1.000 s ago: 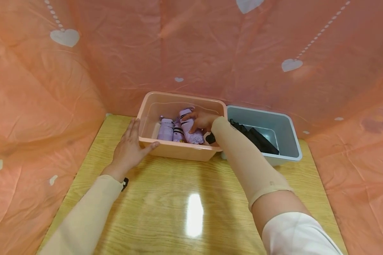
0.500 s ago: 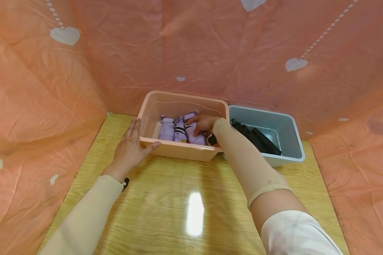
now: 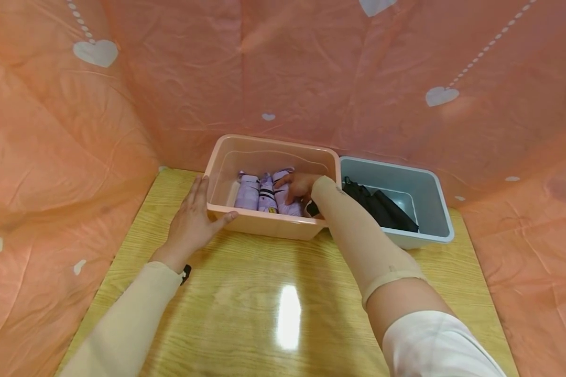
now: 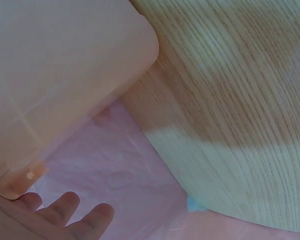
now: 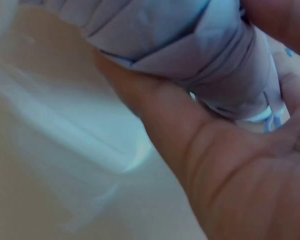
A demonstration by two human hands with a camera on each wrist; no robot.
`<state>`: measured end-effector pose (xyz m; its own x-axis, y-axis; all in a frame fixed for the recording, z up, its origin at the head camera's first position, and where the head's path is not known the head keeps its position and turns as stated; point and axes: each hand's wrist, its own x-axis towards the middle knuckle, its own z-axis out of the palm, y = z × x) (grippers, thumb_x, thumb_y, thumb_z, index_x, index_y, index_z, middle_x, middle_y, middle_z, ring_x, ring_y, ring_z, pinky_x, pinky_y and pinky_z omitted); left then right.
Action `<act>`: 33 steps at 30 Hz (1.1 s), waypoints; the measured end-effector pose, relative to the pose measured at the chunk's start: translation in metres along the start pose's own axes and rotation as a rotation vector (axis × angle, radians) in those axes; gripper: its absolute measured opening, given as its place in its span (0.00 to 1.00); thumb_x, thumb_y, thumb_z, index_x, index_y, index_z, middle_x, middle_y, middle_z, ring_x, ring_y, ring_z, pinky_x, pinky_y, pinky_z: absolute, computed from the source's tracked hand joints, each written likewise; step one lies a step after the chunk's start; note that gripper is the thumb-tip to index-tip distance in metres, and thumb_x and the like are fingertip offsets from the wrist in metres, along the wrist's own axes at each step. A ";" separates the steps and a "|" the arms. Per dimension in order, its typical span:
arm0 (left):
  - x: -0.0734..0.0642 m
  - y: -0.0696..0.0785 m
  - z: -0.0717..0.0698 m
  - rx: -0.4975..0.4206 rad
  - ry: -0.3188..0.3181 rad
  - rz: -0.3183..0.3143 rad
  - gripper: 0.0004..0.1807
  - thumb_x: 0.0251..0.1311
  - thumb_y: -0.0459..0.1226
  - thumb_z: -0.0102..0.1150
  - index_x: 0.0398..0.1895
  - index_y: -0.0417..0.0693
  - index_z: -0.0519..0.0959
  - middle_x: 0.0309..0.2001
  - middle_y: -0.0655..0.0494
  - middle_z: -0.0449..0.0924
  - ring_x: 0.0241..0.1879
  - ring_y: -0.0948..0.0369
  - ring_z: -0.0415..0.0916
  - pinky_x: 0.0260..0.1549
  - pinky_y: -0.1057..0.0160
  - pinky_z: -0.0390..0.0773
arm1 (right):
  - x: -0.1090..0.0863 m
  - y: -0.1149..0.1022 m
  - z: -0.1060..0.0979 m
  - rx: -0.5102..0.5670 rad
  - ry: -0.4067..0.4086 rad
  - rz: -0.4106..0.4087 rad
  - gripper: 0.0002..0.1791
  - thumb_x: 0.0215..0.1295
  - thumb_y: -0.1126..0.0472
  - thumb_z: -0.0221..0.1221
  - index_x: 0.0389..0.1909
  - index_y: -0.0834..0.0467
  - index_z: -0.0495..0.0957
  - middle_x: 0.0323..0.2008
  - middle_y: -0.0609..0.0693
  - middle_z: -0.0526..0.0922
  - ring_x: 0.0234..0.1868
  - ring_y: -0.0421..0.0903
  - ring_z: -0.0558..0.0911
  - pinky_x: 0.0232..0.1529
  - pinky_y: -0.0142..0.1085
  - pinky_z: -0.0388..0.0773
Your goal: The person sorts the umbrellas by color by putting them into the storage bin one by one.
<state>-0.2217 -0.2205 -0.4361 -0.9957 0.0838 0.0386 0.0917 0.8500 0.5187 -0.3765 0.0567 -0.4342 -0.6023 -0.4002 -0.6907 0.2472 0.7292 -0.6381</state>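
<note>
Three folded lilac umbrellas lie side by side in the peach plastic bin [image 3: 269, 225]: a left one [image 3: 247, 192], a middle one [image 3: 267, 195] with dark bands, and a right one [image 3: 280, 195]. My right hand [image 3: 298, 187] reaches in over the bin's right end and grips the right umbrella. Up close in the right wrist view, thumb and fingers curl round the pleated fabric of this folded umbrella [image 5: 190, 45]. At the bin's front left corner my left hand [image 3: 191, 222] rests with straight fingers along the side and the thumb on the front rim.
A grey-blue bin [image 3: 424, 204] stands against the peach bin's right side, with black folded items [image 3: 382, 207] in it. Both sit at the back of a wood-grain table [image 3: 236, 293]. A pink cloth with hearts [image 3: 292, 68] hangs round the table's back and sides.
The right umbrella has gone down from a slanted, raised position to lie beside the other two, my right hand moving with it. My left hand has kept its place on the bin.
</note>
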 end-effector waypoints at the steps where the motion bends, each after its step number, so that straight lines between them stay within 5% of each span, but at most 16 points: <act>1: 0.000 0.000 0.000 -0.001 -0.001 0.000 0.65 0.54 0.75 0.49 0.81 0.53 0.30 0.80 0.54 0.25 0.73 0.34 0.46 0.60 0.31 0.61 | 0.001 0.001 0.000 0.000 0.003 0.009 0.39 0.60 0.77 0.61 0.71 0.51 0.68 0.68 0.56 0.59 0.58 0.54 0.68 0.43 0.51 0.81; 9: -0.001 0.001 0.002 -0.014 0.016 0.016 0.64 0.55 0.74 0.51 0.81 0.53 0.32 0.80 0.53 0.27 0.73 0.34 0.47 0.60 0.31 0.60 | 0.004 0.005 0.002 -0.068 0.015 0.034 0.35 0.63 0.74 0.61 0.70 0.52 0.67 0.55 0.60 0.71 0.47 0.53 0.75 0.33 0.46 0.83; 17: -0.002 0.000 0.003 -0.008 0.013 0.019 0.64 0.56 0.73 0.51 0.81 0.52 0.32 0.80 0.52 0.27 0.73 0.35 0.46 0.61 0.32 0.60 | 0.004 0.005 0.005 -0.092 0.011 0.049 0.36 0.64 0.75 0.56 0.72 0.51 0.63 0.58 0.59 0.67 0.49 0.53 0.76 0.43 0.52 0.83; 24: 0.004 0.000 0.003 -0.005 0.003 0.027 0.63 0.56 0.74 0.49 0.81 0.53 0.31 0.80 0.53 0.27 0.73 0.34 0.45 0.59 0.30 0.61 | -0.029 -0.010 0.003 -0.063 -0.068 0.067 0.38 0.69 0.73 0.52 0.77 0.51 0.57 0.68 0.57 0.61 0.58 0.57 0.71 0.57 0.53 0.76; 28: 0.010 -0.003 0.003 0.014 0.001 0.025 0.63 0.55 0.75 0.47 0.81 0.54 0.31 0.80 0.52 0.27 0.73 0.34 0.45 0.58 0.29 0.62 | -0.045 -0.023 -0.007 -0.081 -0.033 0.043 0.36 0.70 0.69 0.51 0.77 0.50 0.58 0.76 0.56 0.53 0.66 0.63 0.66 0.56 0.53 0.76; 33: 0.021 -0.011 0.001 0.051 -0.012 0.030 0.64 0.55 0.76 0.45 0.81 0.52 0.32 0.80 0.50 0.29 0.73 0.33 0.44 0.60 0.30 0.60 | -0.055 -0.030 -0.023 -0.059 0.045 -0.034 0.34 0.70 0.64 0.56 0.76 0.51 0.60 0.71 0.53 0.63 0.45 0.47 0.73 0.46 0.47 0.80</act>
<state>-0.2441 -0.2280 -0.4416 -0.9923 0.1161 0.0428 0.1225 0.8725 0.4730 -0.3682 0.0692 -0.3690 -0.6435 -0.4013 -0.6518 0.1812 0.7475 -0.6391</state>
